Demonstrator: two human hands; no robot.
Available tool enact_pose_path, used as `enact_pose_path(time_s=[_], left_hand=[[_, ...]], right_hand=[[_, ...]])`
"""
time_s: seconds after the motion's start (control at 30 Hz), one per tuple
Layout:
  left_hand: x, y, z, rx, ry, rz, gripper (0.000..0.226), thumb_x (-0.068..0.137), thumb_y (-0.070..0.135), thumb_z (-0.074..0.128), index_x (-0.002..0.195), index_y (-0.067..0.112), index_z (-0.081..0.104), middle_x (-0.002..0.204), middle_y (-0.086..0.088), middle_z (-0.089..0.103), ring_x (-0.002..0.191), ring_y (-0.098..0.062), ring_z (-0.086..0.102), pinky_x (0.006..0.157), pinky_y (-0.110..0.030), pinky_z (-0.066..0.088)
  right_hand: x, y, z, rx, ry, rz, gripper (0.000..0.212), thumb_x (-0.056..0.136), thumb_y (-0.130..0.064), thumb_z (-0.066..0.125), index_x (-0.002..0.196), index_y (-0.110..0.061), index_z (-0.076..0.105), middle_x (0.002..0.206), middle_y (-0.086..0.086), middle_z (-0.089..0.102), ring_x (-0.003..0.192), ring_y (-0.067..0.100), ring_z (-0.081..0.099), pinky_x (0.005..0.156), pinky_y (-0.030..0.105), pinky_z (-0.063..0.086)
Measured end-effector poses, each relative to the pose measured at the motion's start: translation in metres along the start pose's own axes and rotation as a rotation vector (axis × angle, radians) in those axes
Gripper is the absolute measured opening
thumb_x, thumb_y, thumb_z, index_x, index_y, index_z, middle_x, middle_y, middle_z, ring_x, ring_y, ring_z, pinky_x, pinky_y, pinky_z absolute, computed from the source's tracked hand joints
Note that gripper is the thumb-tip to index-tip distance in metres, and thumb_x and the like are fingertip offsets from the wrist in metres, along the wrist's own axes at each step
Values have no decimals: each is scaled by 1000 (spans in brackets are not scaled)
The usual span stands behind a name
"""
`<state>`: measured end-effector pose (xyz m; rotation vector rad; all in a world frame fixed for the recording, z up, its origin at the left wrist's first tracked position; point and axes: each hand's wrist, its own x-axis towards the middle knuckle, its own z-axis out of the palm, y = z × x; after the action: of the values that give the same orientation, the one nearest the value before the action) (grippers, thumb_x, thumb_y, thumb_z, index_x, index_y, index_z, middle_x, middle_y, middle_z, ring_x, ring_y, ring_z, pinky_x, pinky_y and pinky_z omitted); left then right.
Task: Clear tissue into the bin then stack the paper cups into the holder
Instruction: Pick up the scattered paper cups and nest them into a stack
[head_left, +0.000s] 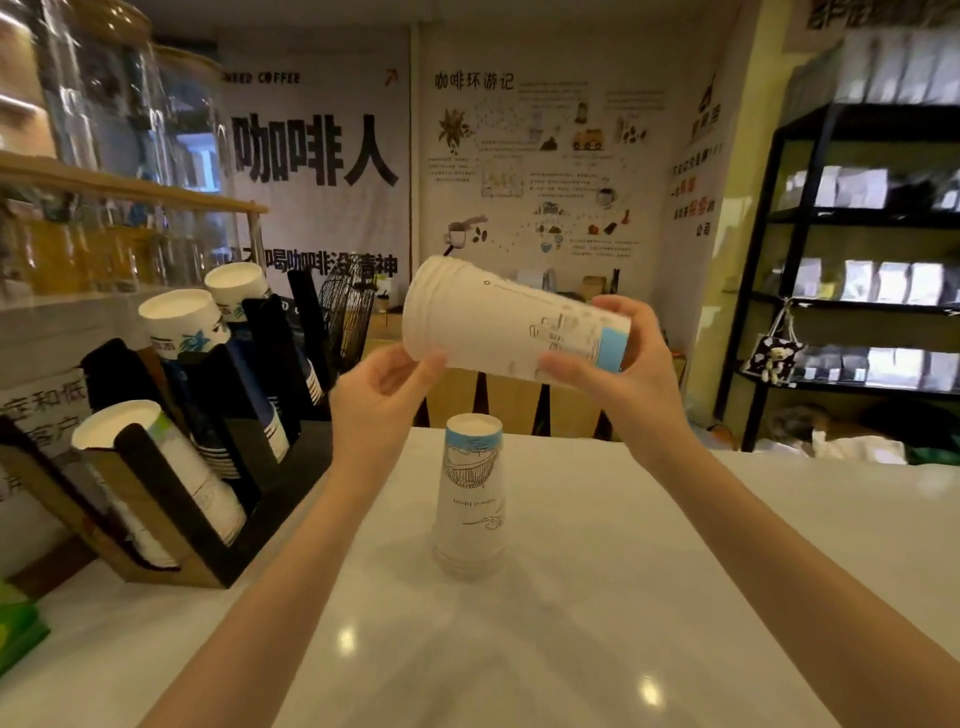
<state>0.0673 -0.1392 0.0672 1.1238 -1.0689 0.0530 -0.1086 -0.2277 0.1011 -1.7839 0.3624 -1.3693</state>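
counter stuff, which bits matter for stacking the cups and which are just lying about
Part of the job:
- stack of paper cups held in left hand and right hand
- upside-down cup stack on the counter
- cup holder at the left

Just lying about:
- green packet
- black shelf of bags
- glass jars

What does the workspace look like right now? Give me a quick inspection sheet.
Surface: white counter, glossy, no spills seen.
Job's things: held cup stack tilted sideways in the air; second cup stack upside down on the counter; cup holder at left, slots already holding cups. No tissue or bin in view.
Clutter: green packet at the left edge.
Hands: left hand pinches the held stack's rim end; right hand grips its blue-banded base end.
Cables: nothing seen.
Surroundings: coffee wall posters; black shelving with bags.
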Motion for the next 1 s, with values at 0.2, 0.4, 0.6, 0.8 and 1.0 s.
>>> enact_pose_path(time_s=[0.2, 0.4, 0.6, 0.8, 1.0], left_hand=[[-25, -20, 27, 20, -57, -204, 75, 75, 28, 68, 135, 29, 23, 119, 7, 54, 109, -11, 54, 76, -10, 48], [-25, -34, 25, 293, -87, -79, 76, 71, 38, 70, 135, 27, 30, 143, 3, 35, 124, -10, 38, 94, -21, 38], [-38, -40, 33, 169, -146, -262, 69, 70, 34, 71, 128, 26, 34, 127, 8, 47, 116, -10, 44, 90, -21, 41], [-55, -62, 34, 209, -125, -419, 69, 69, 35, 73, 127, 25, 37, 132, 2, 50, 121, -17, 48, 100, -38, 46], [-72, -83, 34, 308, -163, -488, 69, 67, 36, 75, 124, 23, 40, 129, 4, 50, 112, -11, 47, 89, -25, 44]], right_hand=[[19, 4, 11, -26, 36, -110, 77, 67, -17, 78, 131, -14, 35, 118, -2, 53, 104, 12, 59, 80, 23, 56], [30, 9, 28, -119, -65, -172, 84, 68, -27, 77, 137, -22, 29, 112, -27, 43, 112, 7, 52, 94, 33, 52], [38, 25, 42, -263, -163, -147, 76, 71, -42, 71, 134, -26, 32, 112, -14, 49, 106, 9, 52, 89, 35, 52], [33, 56, 49, -286, -235, -24, 76, 69, -44, 72, 132, -27, 34, 118, -6, 56, 107, 15, 56, 89, 41, 53], [18, 87, 48, -284, -254, 94, 75, 68, -46, 73, 130, -28, 36, 110, -10, 54, 104, 16, 57, 88, 44, 53]])
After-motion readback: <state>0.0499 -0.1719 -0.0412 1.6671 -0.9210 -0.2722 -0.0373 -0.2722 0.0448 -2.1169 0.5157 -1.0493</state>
